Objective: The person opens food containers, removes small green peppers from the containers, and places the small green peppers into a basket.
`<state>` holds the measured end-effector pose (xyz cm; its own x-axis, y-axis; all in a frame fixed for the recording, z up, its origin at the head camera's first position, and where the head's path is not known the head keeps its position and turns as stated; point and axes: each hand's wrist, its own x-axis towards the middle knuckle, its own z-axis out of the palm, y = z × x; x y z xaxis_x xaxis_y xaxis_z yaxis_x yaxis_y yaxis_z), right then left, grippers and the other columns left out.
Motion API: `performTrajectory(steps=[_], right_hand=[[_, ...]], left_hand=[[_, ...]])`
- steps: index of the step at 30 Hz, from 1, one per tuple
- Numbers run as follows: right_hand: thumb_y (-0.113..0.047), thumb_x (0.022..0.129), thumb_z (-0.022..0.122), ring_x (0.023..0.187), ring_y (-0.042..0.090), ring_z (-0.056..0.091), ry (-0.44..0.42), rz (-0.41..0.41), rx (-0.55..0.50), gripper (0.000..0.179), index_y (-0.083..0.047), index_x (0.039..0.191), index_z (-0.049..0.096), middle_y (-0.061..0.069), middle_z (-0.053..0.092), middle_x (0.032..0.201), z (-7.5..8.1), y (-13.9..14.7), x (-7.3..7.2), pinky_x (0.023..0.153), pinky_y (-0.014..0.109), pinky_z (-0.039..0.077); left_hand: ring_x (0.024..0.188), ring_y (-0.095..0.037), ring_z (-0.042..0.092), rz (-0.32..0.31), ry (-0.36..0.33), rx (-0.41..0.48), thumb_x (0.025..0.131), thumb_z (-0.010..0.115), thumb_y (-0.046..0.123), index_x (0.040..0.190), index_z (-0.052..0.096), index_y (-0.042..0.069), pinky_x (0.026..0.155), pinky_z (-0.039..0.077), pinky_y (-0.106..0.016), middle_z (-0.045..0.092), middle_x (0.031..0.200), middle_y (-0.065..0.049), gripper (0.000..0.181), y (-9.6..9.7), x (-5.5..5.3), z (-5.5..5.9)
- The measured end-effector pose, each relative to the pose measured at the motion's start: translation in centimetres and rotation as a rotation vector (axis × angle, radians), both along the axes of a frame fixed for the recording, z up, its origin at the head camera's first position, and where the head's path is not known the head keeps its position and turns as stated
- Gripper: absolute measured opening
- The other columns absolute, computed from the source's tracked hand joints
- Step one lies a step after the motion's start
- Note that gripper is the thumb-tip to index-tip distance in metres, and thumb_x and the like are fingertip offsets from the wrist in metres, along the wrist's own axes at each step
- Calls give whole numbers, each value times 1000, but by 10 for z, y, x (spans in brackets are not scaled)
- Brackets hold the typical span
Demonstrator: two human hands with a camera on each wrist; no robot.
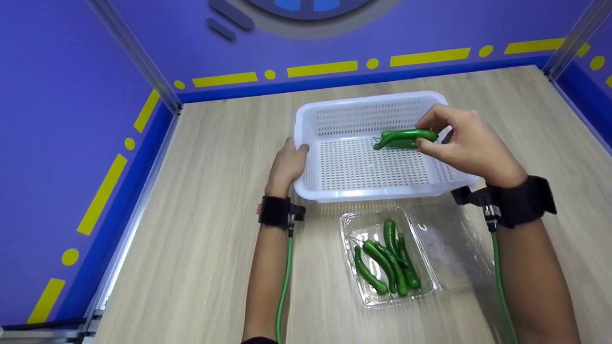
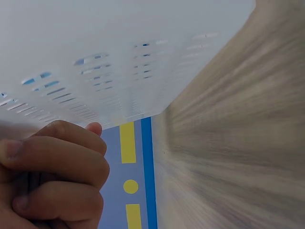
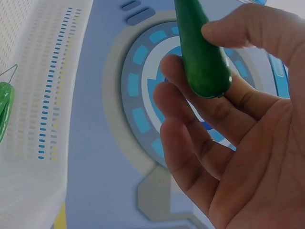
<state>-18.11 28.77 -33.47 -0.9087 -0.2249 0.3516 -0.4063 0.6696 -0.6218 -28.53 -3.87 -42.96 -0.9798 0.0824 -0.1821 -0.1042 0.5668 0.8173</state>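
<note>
My right hand (image 1: 471, 143) pinches a glossy green chili pepper (image 1: 406, 135) between thumb and fingers over the right part of a white slotted plastic basket (image 1: 370, 192). The right wrist view shows the thick end of this pepper (image 3: 202, 57) at the fingertips. More green peppers (image 3: 5, 107) lie inside the basket, partly hidden in the head view behind the held one. At the basket's left side, my left hand (image 1: 288, 164) grips the rim; its fingers (image 2: 62, 160) are curled outside the slotted wall in the left wrist view.
In front of the basket lies an opened clear plastic clamshell box (image 1: 368, 300) with several green peppers (image 1: 380, 263) in one half. Its transparent lid (image 1: 444, 253) spreads to the right, beside my right forearm. Blue panels with yellow marks (image 1: 322, 69) wall the wooden table (image 1: 215, 191).
</note>
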Motion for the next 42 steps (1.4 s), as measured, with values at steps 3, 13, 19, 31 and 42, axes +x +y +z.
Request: performTrajectory(steps=[3,13,19,31,42], right_hand=[[-9,88,77,77,9,59,-1,-13,2,13,-14,98,70,-1,68,85,-1,1,-7,58,15,47],[-7,85,77,85,11,61,-65,-58,48,17,-11,100,70,2,70,94,-8,3,-34,63,15,47],[-10,86,77,88,15,61,-111,-77,58,17,-11,102,70,4,71,99,-14,6,-46,65,18,47],[-16,91,75,98,23,64,-207,-91,93,22,-6,109,66,10,69,109,-26,12,-70,80,27,46],[-17,91,74,98,30,65,-285,-71,176,22,-3,106,67,19,70,106,-40,13,-88,82,44,48]], left_hand=[[97,-25,69,1,8,0,107,41,34,155,35,11,73,58,-36,66,119,-15,54,0,0,0],[95,-24,70,4,9,-9,106,40,34,156,35,13,72,58,-35,66,119,-15,55,0,0,-1],[96,-24,70,4,8,-6,106,40,35,155,35,12,72,58,-35,66,116,-13,54,1,0,-1],[97,-26,71,-3,1,-3,106,39,35,155,34,11,72,58,-34,66,119,-15,55,0,-1,-1],[98,-27,70,-5,-3,5,107,40,35,152,37,11,72,57,-35,66,114,-14,52,0,-1,1]])
